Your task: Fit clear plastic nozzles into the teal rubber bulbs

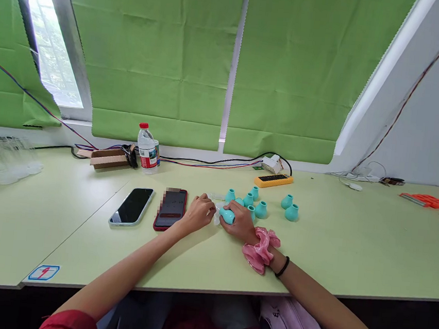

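My right hand is closed around a small turquoise bulb-shaped piece, which lies tilted on its side in the fingers. Just to its left, my left hand has its fingers pinched together close to the piece; what they hold, if anything, is too small to tell. Clear plastic bits show between the hands, partly hidden. Behind and beside my right hand stand several more turquoise vase-shaped pieces with narrow open necks. Two of that kind sit apart, farther right.
Left of my hands lie a red-edged phone and a pale-cased phone. Toward the window are a water bottle, an open cardboard box and a yellow power strip. Orange items lie far right; clear plastic ware far left.
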